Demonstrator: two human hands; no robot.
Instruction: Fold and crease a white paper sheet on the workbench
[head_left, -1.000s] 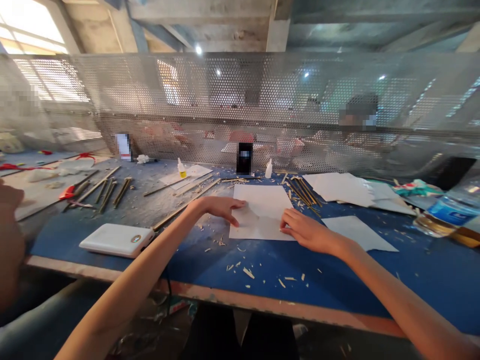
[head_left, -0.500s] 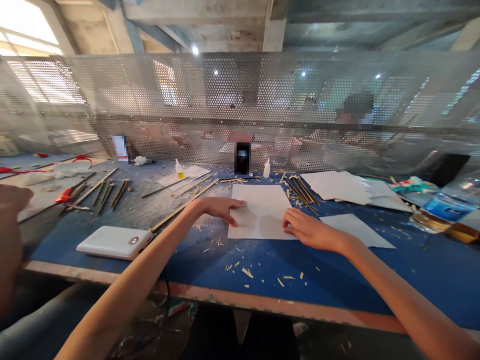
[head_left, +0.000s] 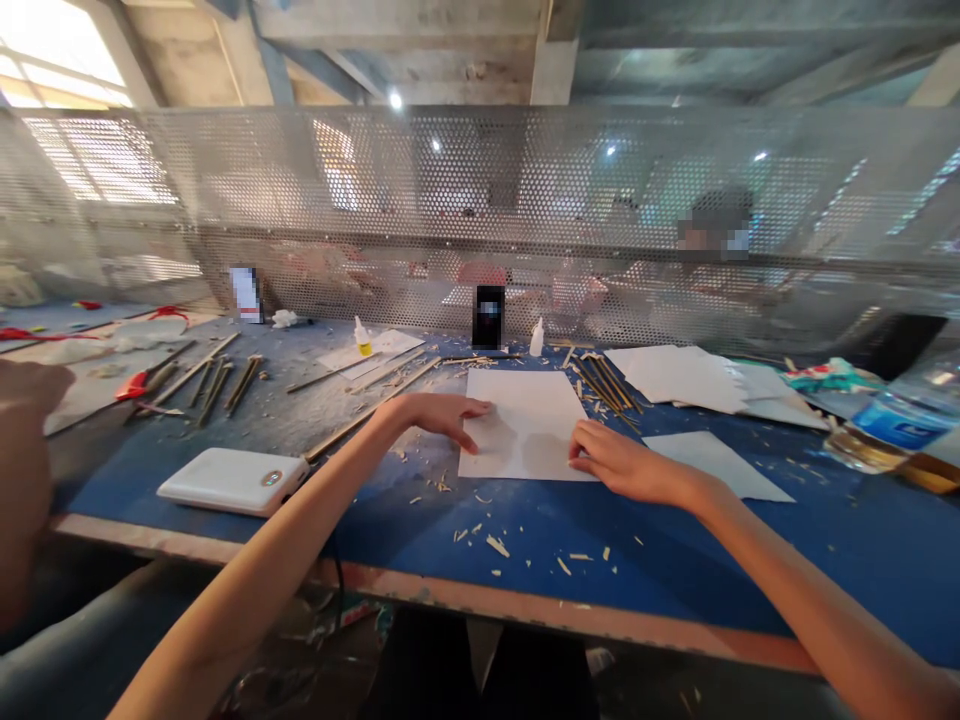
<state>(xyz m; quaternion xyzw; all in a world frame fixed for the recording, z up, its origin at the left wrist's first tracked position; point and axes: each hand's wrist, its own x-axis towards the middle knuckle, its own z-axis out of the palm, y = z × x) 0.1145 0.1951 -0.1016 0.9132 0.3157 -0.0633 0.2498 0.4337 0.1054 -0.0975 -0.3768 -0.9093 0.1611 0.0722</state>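
A white sheet of paper (head_left: 529, 405) lies flat on the blue tabletop in front of me. My left hand (head_left: 444, 415) rests across its left edge, open, thumb and fingers spread apart on the paper. At the right edge, my right hand (head_left: 611, 457) is closed, with curled fingers at the paper's margin; the fingertips are partly hidden. Both hands cast soft shadows on the sheet. Pale wood shavings (head_left: 496, 546) are scattered on the table below it. Just past its upper right corner lies a bunch of thin brown sticks (head_left: 609, 385).
A white power bank (head_left: 221, 480) is by my left forearm. Small glue bottles (head_left: 537, 338) and a phone (head_left: 488, 318) stand before the perforated metal screen (head_left: 420, 190). Rightward are more paper sheets (head_left: 679, 375) and a plastic bottle (head_left: 892, 430). Another person's arm (head_left: 26, 470) enters at far left.
The view has shifted slightly, so everything sits a little farther right. Both hands keep their places on the paper, and the shadow on it has changed a little.
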